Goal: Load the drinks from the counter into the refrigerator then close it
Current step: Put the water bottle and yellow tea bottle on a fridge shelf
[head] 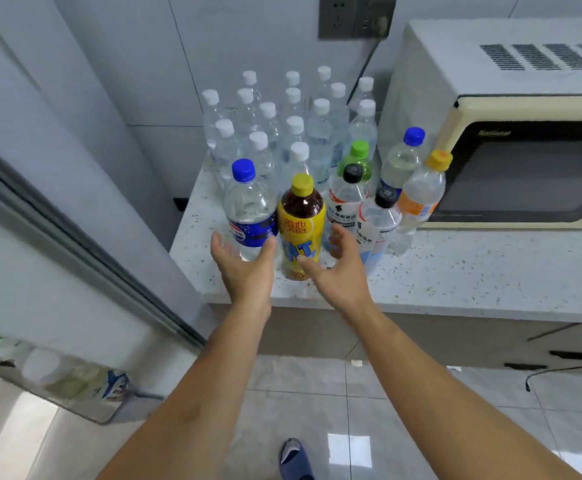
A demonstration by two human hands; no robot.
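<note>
Speckled counter (455, 271) edge: both hands' grips open, left hand (244, 268), right hand (338, 271) flanking bottles.

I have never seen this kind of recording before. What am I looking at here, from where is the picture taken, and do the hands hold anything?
There is no machine here. A person wears one wide-angle camera on the head, so you look forward and down along their own two bare arms.

The left hand and the right hand are both open and reach toward bottles; neither holds anything yet. The left hand is at a clear bottle with a blue cap. The right hand is at a yellow-labelled tea bottle.

These stand on a speckled counter, with many white-capped water bottles behind them and a few other drinks with green, black, blue and orange caps beside them. A microwave sits to the right. At the left is the open refrigerator door, blurred.
</note>
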